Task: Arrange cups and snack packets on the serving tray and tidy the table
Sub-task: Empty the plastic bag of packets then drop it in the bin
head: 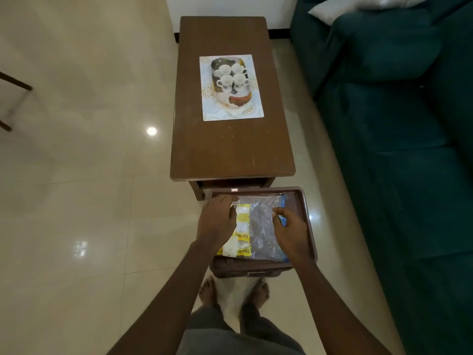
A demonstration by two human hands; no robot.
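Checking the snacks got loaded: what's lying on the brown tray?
On the brown tray: a yellow-and-white packet strip and a clear plastic bag. Left hand and right hand cover parts of both.

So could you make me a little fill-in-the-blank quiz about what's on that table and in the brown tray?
1. The number of white cups on the patterned tray is ____.
2. That tray sits on a placemat on the ____ table.
3. Both hands, left hand and right hand, rest on packets in the ____ tray.
4. The strip of packets is white and ____.

Answers: four; wooden; brown; yellow
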